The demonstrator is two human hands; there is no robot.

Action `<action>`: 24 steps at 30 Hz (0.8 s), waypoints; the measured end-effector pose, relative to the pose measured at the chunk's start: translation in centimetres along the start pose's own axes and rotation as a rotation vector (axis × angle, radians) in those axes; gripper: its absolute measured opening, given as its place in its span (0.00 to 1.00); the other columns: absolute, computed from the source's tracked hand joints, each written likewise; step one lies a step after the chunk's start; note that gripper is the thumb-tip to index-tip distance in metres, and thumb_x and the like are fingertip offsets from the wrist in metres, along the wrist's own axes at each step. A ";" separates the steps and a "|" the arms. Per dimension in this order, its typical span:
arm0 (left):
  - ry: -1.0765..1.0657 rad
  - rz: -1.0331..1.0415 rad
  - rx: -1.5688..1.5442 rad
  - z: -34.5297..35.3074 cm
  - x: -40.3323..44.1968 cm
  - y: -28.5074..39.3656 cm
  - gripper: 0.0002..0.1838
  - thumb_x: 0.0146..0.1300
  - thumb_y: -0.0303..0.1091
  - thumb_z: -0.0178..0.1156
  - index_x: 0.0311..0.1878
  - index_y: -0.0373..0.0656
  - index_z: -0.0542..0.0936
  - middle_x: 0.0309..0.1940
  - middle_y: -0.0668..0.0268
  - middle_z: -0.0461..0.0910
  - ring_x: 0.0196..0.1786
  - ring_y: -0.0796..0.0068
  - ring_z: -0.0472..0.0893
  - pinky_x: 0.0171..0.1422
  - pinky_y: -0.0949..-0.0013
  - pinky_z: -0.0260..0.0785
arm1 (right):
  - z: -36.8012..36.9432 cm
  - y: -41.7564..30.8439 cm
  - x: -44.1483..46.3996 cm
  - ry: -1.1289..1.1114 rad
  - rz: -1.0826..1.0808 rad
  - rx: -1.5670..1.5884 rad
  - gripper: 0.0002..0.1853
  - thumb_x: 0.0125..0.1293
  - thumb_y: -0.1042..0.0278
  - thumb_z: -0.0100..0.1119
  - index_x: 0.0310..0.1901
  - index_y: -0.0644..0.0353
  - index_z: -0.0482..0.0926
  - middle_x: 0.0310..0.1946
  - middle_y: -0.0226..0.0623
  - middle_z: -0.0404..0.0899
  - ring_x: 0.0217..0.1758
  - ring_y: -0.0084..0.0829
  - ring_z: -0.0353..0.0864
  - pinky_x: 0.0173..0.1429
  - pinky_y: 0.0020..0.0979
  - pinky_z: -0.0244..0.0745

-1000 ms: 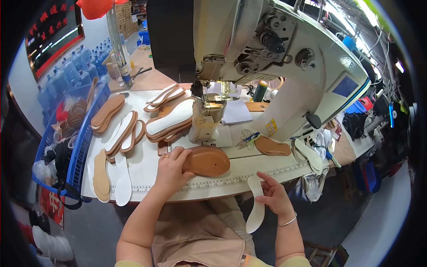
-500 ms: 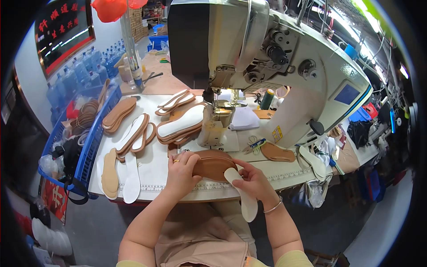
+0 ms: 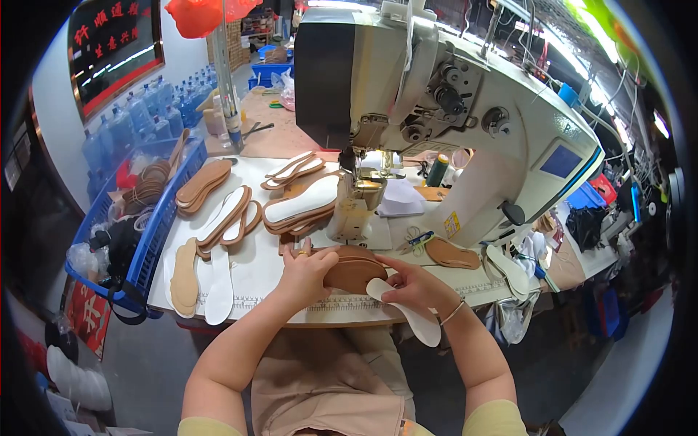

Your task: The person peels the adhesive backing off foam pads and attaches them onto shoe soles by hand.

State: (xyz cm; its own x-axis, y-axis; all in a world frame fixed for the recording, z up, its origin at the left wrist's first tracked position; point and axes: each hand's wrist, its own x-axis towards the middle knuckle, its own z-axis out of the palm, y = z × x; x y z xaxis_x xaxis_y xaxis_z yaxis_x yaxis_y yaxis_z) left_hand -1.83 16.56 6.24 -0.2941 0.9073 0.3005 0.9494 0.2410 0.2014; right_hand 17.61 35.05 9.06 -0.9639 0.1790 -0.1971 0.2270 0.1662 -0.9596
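Note:
A brown leather insole piece (image 3: 355,275) is held at the table's front edge, just below the sewing machine's post. My left hand (image 3: 309,272) is closed round its left end, with one finger raised and a ring visible. At the other end, my right hand (image 3: 413,283) pinches a white insole (image 3: 416,323) against the brown piece. The white insole slants down past the table edge. Part of each piece is hidden by my fingers.
The sewing machine (image 3: 472,145) stands behind my hands. Left of it lie stacks of brown and white insoles (image 3: 302,207). A blue basket (image 3: 138,269) holds bundled material. Snips (image 3: 418,240) and a brown insole (image 3: 452,253) lie on the right.
The white insole's lower end has swung up and to the right. A finger of my left hand has lifted. The brown piece has tilted slightly, and the whole view has shifted a little.

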 end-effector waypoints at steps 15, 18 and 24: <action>0.047 0.074 0.079 -0.2 -0.2 0.4 0.31 0.37 0.38 0.77 0.49 0.52 0.76 0.70 0.67 0.66 0.68 0.35 0.65 0.60 0.20 0.52 | -1.6 -8.5 0.7 -0.190 0.126 -0.702 0.47 0.52 0.74 0.69 0.74 0.40 0.58 0.38 0.37 0.79 0.39 0.28 0.78 0.46 0.30 0.75; 0.014 -0.002 0.034 -0.6 -0.1 1.0 0.38 0.37 0.38 0.76 0.57 0.57 0.74 0.73 0.66 0.61 0.71 0.36 0.62 0.60 0.21 0.53 | -1.7 -9.7 0.0 -0.230 0.188 -0.797 0.47 0.53 0.74 0.69 0.74 0.40 0.58 0.39 0.36 0.80 0.39 0.29 0.78 0.46 0.30 0.75; 0.451 0.064 -0.164 -0.8 -1.7 -0.5 0.48 0.37 0.32 0.73 0.68 0.47 0.65 0.57 0.62 0.70 0.58 0.59 0.71 0.63 0.45 0.59 | -3.8 -6.5 -0.4 -0.212 0.158 -0.563 0.42 0.56 0.76 0.65 0.73 0.47 0.60 0.35 0.27 0.74 0.35 0.19 0.74 0.44 0.24 0.73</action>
State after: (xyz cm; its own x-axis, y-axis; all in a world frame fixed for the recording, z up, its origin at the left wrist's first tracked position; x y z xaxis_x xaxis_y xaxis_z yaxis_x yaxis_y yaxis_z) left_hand -1.92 14.58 6.40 -0.2886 0.6697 0.6843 0.9479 0.0992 0.3027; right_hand 17.01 37.56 16.14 -0.9063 0.0564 -0.4189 0.3518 0.6500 -0.6736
